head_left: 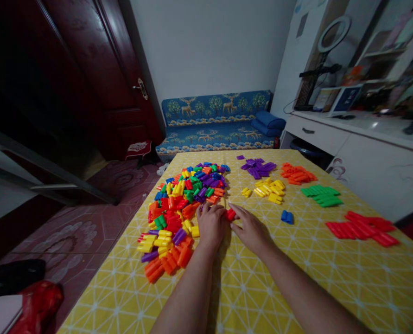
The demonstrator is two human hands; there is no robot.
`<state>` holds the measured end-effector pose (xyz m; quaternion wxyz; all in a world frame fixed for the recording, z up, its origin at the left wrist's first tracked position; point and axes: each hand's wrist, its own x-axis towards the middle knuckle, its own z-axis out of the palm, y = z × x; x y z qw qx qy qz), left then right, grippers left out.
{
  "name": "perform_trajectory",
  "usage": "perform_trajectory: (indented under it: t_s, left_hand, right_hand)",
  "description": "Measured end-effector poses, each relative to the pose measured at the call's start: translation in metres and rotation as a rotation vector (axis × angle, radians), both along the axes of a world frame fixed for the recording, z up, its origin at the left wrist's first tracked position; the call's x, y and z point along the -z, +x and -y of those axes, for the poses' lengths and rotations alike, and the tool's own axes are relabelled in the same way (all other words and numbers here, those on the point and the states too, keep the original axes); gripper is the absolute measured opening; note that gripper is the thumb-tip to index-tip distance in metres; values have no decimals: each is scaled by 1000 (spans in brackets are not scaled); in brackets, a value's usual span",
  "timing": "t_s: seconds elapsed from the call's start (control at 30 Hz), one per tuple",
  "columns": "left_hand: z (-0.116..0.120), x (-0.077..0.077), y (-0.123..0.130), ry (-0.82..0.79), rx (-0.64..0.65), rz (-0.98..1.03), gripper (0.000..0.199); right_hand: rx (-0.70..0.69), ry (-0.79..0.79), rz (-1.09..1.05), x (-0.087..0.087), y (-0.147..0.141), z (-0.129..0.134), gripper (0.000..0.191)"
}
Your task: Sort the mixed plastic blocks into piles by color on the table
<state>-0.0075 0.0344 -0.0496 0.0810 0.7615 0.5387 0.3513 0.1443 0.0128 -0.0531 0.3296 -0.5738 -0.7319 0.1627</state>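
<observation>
My right hand (250, 229) pinches a red plastic block (230, 214) between thumb and fingers, just above the yellow cloth. Close beside it, my left hand (211, 226) has its fingers curled down at the right edge of a mixed pile of blocks (188, 185). The left thumb side comes up to the red block; whatever lies under those fingers is hidden. Red, orange, yellow, green, blue and purple ribbed pieces make up the pile, and orange blocks (169, 260) lie at its near end.
Sorted groups lie on the right of the table (255, 287): purple blocks (257, 168), yellow blocks (269, 188), orange blocks (297, 174), green blocks (321, 195), red blocks (362, 227) and a small blue piece (287, 216). A blue patterned sofa (213, 132) stands behind, a white cabinet (380, 162) to the right.
</observation>
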Motion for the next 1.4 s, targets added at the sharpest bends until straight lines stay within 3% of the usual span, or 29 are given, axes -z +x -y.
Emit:
perform_trajectory:
  t_s: [0.2,0.33,0.57,0.73,0.83,1.17,1.27,1.4]
  left_hand:
    - [2,-2,-1,-15,-10,-68,17]
    - [2,-3,-1,-2,6,-72,16]
    - [0,-3,-1,-10,-14,-68,18]
    - [0,1,0,47,-65,-3,33]
    - [2,3,0,54,-76,-21,42]
    - [-3,3,-2,-10,-117,-125,28]
    - [-2,2,-2,-5,-116,-116,28]
    - [-1,2,-2,1,-122,-121,26]
  right_hand:
    - [49,-34,29,-5,-1,0,37]
    - [59,-3,0,-5,-2,-1,30]
    - [62,-9,-316,11,1,-5,16]
    - [128,-52,-622,18,8,-12,30]
    - [133,-45,-693,18,11,-15,37]
    - [207,149,-559,4,19,-9,36]
    - [352,254,-399,-3,51,-7,36]
    - [637,334,79,-8,128,3,35]
